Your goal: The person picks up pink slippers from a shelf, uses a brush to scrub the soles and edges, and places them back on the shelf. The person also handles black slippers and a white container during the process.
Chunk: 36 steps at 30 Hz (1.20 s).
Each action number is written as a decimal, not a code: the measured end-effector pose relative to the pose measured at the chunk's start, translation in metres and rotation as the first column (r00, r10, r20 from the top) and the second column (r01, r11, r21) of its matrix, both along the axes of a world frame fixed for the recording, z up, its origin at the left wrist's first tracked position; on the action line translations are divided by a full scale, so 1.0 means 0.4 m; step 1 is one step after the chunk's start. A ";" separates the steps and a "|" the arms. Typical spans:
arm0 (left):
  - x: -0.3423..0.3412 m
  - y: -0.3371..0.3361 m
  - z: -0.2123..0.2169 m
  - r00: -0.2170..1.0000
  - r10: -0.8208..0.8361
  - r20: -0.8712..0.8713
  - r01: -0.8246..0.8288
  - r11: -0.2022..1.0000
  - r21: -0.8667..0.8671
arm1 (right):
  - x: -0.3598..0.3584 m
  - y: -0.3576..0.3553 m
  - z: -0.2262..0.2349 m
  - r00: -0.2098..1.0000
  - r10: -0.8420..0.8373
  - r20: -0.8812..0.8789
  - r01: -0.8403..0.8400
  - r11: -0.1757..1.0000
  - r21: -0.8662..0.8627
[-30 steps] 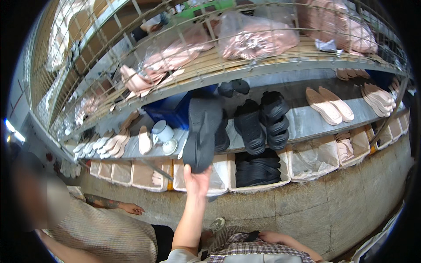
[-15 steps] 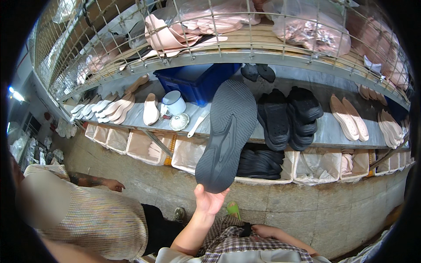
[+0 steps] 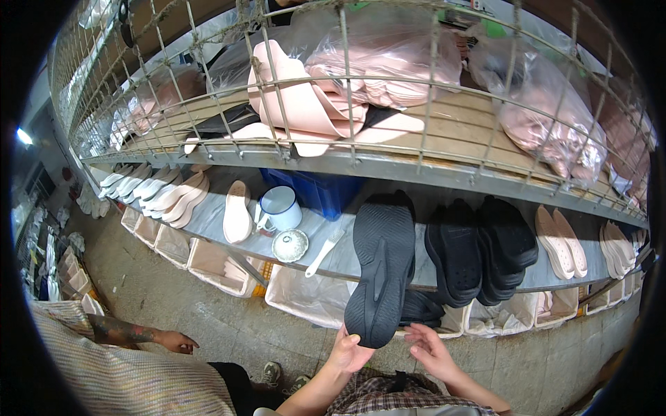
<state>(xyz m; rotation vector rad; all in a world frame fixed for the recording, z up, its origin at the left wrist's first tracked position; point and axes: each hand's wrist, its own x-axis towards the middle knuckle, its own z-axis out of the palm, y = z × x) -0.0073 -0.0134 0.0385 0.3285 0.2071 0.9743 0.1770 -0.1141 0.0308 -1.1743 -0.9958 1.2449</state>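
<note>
A black shoe sole [image 3: 380,270] stands upright before me, its ridged, patterned underside facing me. My left hand [image 3: 349,355] grips it at the lower end, thumb on the tread side. Just right of that end is my right hand [image 3: 429,348], fingers apart and holding nothing. Behind the raised sole, several more black soles with holes [image 3: 454,253] rest on the shelf, some stacked. The edge of another dark piece shows behind the held sole; whether it is also in my grip I cannot tell.
The grey shelf [image 3: 527,277] carries pale soles [image 3: 238,211], a white mug [image 3: 279,208], a lidded dish [image 3: 290,245], a white-handled brush [image 3: 325,254] and a blue crate [image 3: 316,191]. Wire mesh [image 3: 430,87] fronts pink pieces above. Lined baskets [image 3: 305,291] stand below. Another person's arm [image 3: 149,335] is at left.
The sole has come lower and a little right in the picture, held more upright. My right hand has risen from my lap to beside it. The view has tilted up.
</note>
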 end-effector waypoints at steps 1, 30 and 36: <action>-0.002 0.017 0.001 1.000 0.026 -0.016 -0.026 1.000 0.016 | -0.003 0.034 0.015 0.998 0.024 0.063 -0.026 0.999 0.031; 0.086 0.159 0.062 0.464 0.874 -0.147 -0.857 0.484 0.175 | 0.217 0.099 -0.158 0.776 0.533 0.338 -0.511 0.845 -0.159; 0.137 0.129 0.053 0.466 0.867 -0.175 -0.853 0.493 0.171 | 0.226 0.086 -0.117 0.769 0.563 0.303 -0.543 0.825 -0.156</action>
